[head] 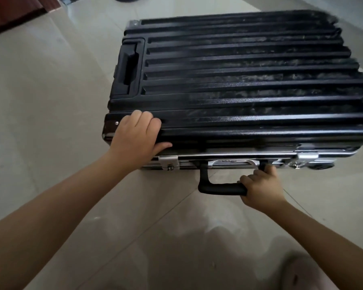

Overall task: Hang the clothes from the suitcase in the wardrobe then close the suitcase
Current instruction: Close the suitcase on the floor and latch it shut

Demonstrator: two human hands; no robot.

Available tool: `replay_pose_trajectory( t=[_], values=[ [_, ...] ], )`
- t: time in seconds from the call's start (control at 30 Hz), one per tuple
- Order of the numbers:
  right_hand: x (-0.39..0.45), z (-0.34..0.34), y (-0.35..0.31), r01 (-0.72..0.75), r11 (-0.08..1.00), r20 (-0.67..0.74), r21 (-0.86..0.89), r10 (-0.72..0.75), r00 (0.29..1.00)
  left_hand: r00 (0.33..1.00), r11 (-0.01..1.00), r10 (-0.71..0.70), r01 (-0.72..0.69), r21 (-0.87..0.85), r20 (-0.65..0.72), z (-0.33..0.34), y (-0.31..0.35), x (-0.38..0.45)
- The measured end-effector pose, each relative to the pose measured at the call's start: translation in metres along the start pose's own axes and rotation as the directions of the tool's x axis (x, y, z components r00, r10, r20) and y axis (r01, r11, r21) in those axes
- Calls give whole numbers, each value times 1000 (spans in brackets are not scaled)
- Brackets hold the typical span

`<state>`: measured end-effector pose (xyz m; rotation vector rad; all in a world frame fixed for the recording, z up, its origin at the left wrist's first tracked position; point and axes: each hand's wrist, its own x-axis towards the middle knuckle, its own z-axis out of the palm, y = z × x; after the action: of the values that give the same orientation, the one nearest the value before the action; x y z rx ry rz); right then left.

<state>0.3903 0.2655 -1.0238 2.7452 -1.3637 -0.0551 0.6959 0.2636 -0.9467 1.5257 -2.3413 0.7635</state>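
A black ribbed hard-shell suitcase (239, 80) lies flat on the tiled floor with its lid down. My left hand (137, 135) grips the near left corner of the lid, fingers on top and thumb on the side. My right hand (260, 187) is closed around the right end of the black side carry handle (218, 188), which is pulled out from the silver frame. Two silver latches (169, 162) (306, 158) sit along the near edge. No clothes are visible.
Pale glossy floor tiles (50, 101) surround the suitcase. A reddish-brown wooden piece of furniture (15, 13) is at the top left. A light slipper on a foot (302, 275) shows at the bottom right. A recessed top handle (128, 65) is on the suitcase's left end.
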Motion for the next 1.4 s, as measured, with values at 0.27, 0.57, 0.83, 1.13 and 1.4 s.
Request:
replay_pose_trajectory(
  t=[0.27,0.57,0.83,1.13,1.4],
  values=[
    [55,-2,34,125,988,145,-92,-111,983,980,982,-175,167,86,94,15,0,25],
    [126,-37,82,-2,970,451,-243,115,885,933,940,-340,338,35,114,33,5,61],
    [148,-39,94,-222,973,256,-64,231,939,943,936,-329,319,146,55,54,14,59],
    [127,-26,93,-225,974,250,15,214,944,927,924,-368,356,143,74,54,33,61],
    [117,-2,88,-348,779,255,522,247,935,913,907,-403,408,-102,69,46,28,62]
  ],
)
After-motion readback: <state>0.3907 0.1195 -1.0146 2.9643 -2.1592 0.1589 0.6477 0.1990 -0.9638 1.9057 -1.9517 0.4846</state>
